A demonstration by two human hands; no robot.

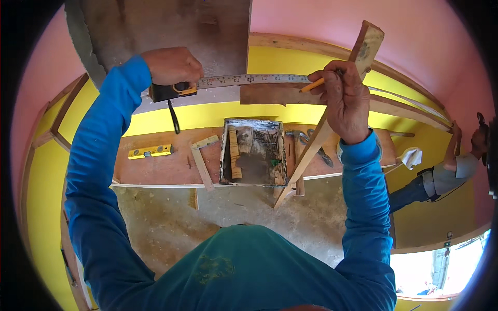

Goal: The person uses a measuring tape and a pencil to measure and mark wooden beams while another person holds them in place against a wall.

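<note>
Measuring with tape and pencil, seen from above. My left grip (174, 66) is closed around the tape measure (174, 92), a black-and-yellow case at the far left of the scene, from which a black strap (174, 118) hangs toward the near side. The blade (264, 79) extends from the case to the right, along the far edge of a horizontal batten (282, 95), and passes behind my right grip (348, 103). My right grip is closed, with thumb and fingers pinching a yellow pencil (313, 85); its tip points left, over the batten. Whether these fingers also press on the blade cannot be told. A slanting plank (367, 44) runs from the far right, behind my right grip, down to the near side. Beyond it the blade continues right, toward the raised hands of another person (456, 168); whether they hold its end is unclear.

Below my arms lies the brown surface (171, 173). From left to right it carries a yellow spirit level (150, 151), a square (201, 166) set at an angle, and a worn tray (254, 123) containing nails (267, 137) and a marked strip (235, 154). A hammer (296, 136) lies just right of the tray, partly hidden by the slanting plank.
</note>
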